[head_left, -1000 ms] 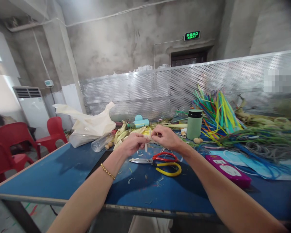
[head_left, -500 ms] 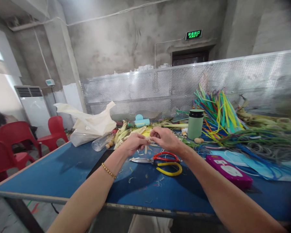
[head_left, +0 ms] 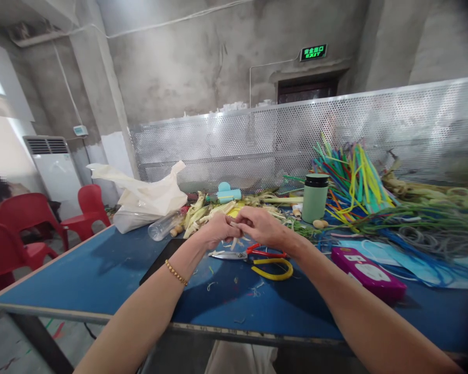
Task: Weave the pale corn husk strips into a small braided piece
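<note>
Over the middle of the table, my left hand [head_left: 219,229] and my right hand [head_left: 260,227] meet at the fingertips. Both are closed in a pinch on a small pale strip of corn husk [head_left: 235,241], mostly covered by my fingers. Just below them lie scissors [head_left: 273,269] with one red and one yellow handle, their blades pointing left. Behind my hands is a heap of pale green and cream corn husks [head_left: 198,215]. A black flat object [head_left: 161,261] is partly hidden by my left forearm.
A white plastic bag [head_left: 150,200] and a clear bottle [head_left: 164,227] stand back left. On the right are a green jar [head_left: 315,200], colourful strips [head_left: 361,182], a purple box [head_left: 366,272] and blue masks [head_left: 398,259]. Scraps dot the blue table [head_left: 113,280]. Red chairs [head_left: 29,213] stand beyond it.
My hands have drawn closer together, with the right fingers now curled down over the left ones. The pale strip between them has shifted slightly. The scissors stay where they were.
</note>
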A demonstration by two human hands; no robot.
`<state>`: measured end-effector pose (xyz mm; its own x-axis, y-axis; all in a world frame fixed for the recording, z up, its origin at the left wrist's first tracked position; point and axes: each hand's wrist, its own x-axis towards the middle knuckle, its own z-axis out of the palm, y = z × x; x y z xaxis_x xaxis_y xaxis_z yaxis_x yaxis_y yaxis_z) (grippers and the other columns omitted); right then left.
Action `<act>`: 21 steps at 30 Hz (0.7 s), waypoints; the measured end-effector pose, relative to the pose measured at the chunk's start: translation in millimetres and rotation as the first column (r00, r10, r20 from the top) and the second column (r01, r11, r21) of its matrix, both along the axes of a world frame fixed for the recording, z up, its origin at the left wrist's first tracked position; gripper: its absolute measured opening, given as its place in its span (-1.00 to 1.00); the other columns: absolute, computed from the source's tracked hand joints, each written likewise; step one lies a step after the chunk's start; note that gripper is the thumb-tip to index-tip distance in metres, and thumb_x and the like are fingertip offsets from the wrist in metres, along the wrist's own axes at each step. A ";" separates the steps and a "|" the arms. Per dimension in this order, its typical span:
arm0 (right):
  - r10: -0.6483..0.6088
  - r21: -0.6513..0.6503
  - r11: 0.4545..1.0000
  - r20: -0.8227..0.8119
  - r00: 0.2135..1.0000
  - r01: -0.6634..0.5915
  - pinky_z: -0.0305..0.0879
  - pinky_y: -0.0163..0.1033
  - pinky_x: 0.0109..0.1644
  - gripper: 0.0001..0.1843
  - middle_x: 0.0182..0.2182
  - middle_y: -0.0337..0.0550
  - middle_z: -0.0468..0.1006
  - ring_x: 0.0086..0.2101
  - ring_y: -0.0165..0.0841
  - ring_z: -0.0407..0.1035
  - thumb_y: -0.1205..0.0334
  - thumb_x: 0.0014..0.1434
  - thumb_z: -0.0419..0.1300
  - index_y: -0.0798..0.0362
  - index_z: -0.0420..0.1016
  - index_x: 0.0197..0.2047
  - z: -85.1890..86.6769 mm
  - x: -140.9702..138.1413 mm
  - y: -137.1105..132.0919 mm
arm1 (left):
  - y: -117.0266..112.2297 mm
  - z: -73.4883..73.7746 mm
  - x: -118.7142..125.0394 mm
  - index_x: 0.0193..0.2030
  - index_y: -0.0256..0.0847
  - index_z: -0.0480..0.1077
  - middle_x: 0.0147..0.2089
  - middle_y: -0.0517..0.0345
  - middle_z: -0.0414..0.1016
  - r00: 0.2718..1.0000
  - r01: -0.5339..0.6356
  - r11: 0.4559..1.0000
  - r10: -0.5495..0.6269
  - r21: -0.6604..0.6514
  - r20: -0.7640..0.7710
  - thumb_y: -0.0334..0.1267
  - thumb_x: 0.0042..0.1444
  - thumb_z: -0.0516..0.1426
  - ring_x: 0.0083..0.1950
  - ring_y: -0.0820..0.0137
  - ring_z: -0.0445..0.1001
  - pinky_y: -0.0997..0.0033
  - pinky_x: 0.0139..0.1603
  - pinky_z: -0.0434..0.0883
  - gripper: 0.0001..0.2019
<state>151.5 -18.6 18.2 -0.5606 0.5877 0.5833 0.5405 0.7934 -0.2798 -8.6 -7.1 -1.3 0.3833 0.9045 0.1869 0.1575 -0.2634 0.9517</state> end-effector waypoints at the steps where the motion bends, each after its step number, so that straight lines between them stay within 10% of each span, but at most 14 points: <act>1: 0.014 0.022 1.000 0.001 1.000 -0.014 0.06 -0.31 -0.38 -0.89 -0.53 -0.22 0.40 -0.47 -0.45 0.19 0.41 0.05 0.14 0.10 0.41 -0.48 -0.3 -0.4 0.5 | -0.2 -0.9 1.1 -0.67 -0.29 0.33 -0.69 0.29 0.22 1.000 -0.003 1.000 0.003 0.007 -0.005 -0.48 -0.30 0.16 -0.66 0.60 0.11 0.51 -0.64 0.06 -0.92; 12: 0.025 -0.057 0.998 -0.223 0.975 -0.039 0.19 -0.29 -0.31 -0.92 -0.45 -0.18 0.46 -0.39 -0.41 0.30 0.26 0.02 0.25 0.07 0.55 -0.45 2.1 3.3 9.3 | -8.3 -3.0 7.7 -0.70 -0.28 0.25 -0.70 0.30 0.18 0.997 0.077 0.996 -0.078 0.045 0.011 -0.46 -0.28 0.21 -0.66 0.61 0.09 0.49 -0.64 0.03 -0.81; 18: -0.232 0.002 0.966 -0.435 0.870 0.258 0.25 -0.25 -0.25 -0.66 -0.24 -0.05 0.50 -0.31 -0.34 0.36 0.03 0.03 0.26 0.10 0.52 -0.21 7.3 16.3 17.8 | -11.6 6.3 8.5 -0.59 -0.36 0.40 -0.65 0.24 0.31 0.958 0.158 0.981 -0.125 -0.111 0.259 -0.43 -0.23 0.26 -0.66 0.64 0.16 0.52 -0.61 0.10 -0.90; 21: -0.294 -0.171 0.955 -0.464 0.836 0.241 0.17 -0.28 -0.40 -0.58 -0.51 -0.16 0.45 -0.48 -0.40 0.29 -0.11 0.11 0.14 0.13 0.48 -0.40 11.4 20.4 14.6 | -9.5 8.4 8.7 -0.52 -0.39 0.43 -0.60 0.22 0.36 0.914 0.109 0.987 -0.055 -0.114 0.402 -0.42 -0.25 0.29 -0.65 0.65 0.18 0.54 -0.60 0.10 -0.87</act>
